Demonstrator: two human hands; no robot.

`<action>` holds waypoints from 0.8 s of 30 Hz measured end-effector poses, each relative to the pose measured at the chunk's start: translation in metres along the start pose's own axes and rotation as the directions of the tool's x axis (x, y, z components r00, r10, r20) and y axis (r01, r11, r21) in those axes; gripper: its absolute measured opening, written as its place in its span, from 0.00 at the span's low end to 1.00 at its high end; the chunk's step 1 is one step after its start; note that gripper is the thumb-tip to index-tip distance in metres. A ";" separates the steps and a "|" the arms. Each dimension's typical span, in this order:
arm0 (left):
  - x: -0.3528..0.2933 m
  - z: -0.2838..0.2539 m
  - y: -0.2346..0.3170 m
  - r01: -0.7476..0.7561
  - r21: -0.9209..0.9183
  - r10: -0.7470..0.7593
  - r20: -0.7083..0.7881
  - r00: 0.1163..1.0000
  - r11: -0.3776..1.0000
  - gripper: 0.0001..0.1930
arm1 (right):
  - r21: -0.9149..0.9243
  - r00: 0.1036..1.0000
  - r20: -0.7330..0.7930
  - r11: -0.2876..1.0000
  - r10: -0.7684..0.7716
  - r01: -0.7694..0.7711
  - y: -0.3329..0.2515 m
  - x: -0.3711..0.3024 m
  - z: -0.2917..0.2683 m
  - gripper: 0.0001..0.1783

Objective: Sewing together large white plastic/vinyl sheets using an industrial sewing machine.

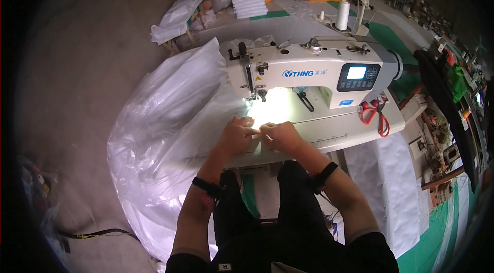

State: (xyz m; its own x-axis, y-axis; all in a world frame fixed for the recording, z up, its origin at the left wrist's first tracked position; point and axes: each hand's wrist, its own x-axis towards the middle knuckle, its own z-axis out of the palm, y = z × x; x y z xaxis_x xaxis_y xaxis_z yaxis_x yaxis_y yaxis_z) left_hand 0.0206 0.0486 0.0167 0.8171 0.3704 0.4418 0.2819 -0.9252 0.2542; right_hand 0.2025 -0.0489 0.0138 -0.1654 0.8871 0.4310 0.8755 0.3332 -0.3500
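Grip of hands (282, 137) indistinct.

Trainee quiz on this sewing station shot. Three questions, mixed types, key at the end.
1. True or false: the red-handled scissors lie to the right of the right hand.
2. The tall thread cone behind the sewing machine is: A) green, B) orange, C) white.
3. Fill in: the translucent sheet spreads mostly to the ____ of the left hand.

Key: 1 true; 2 C; 3 left.

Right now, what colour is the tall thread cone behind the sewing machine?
The thread cone is white, clearest in the head view.
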 end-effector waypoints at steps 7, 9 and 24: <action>-0.009 0.004 0.038 0.126 -0.105 -0.134 -0.065 0.989 0.986 0.18 | 0.052 0.995 0.053 0.995 0.081 -0.084 0.001 -0.006 -0.007 0.14; -0.009 0.004 0.043 0.151 -0.087 -0.156 -0.054 0.986 0.985 0.18 | 0.069 0.997 0.009 0.995 0.075 -0.075 0.003 -0.006 -0.005 0.15; -0.003 0.027 0.022 0.291 -0.126 -0.306 -0.117 0.945 0.948 0.10 | 0.230 0.970 0.026 0.943 0.243 -0.243 0.019 0.002 0.015 0.20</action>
State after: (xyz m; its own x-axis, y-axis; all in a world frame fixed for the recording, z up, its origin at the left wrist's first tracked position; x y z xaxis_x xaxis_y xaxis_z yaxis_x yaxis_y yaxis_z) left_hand 0.0379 0.0251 -0.0029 0.6271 0.6424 0.4405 0.4415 -0.7591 0.4784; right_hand 0.2124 -0.0363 -0.0048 0.0412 0.9494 0.3114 0.7610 0.1722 -0.6255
